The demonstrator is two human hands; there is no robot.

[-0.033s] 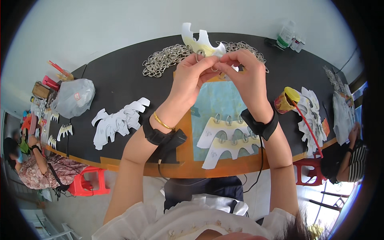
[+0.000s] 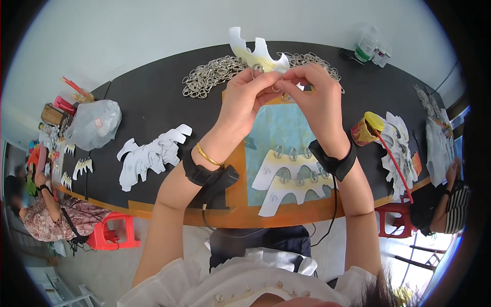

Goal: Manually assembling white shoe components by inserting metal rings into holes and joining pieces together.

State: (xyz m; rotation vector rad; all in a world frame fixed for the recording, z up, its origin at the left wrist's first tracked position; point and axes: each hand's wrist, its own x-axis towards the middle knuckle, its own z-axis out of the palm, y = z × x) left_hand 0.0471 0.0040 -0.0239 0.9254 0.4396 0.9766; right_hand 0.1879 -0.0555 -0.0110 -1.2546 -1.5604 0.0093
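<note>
Above the far part of the table, my left hand (image 2: 245, 94) is closed on a white, curved-notched paper piece (image 2: 260, 48) with a yellowish glued band. A metal oval ring (image 2: 258, 69) stands on that band. My right hand (image 2: 317, 87) pinches with thumb and forefinger at the near edge of the same piece, meeting the left fingertips. A small ring shows below the fingertips; what exactly the right fingers grip is hidden. On the blue mat (image 2: 279, 123) lie two similar notched pieces (image 2: 262, 175) with several rings upright along their yellowish edges.
Heaps of metal rings (image 2: 212, 78) lie beyond my hands. Stacked white cutouts (image 2: 148, 158) rest at left, more (image 2: 396, 153) at right beside a yellow-lidded tub (image 2: 364, 129) and red stick (image 2: 396, 169). A plastic bag (image 2: 95, 125) and bottles (image 2: 365, 46) stand farther out. People sit at both sides.
The paper piece in my hands has tipped very slightly to the left. Both hands keep almost the same place and grip.
</note>
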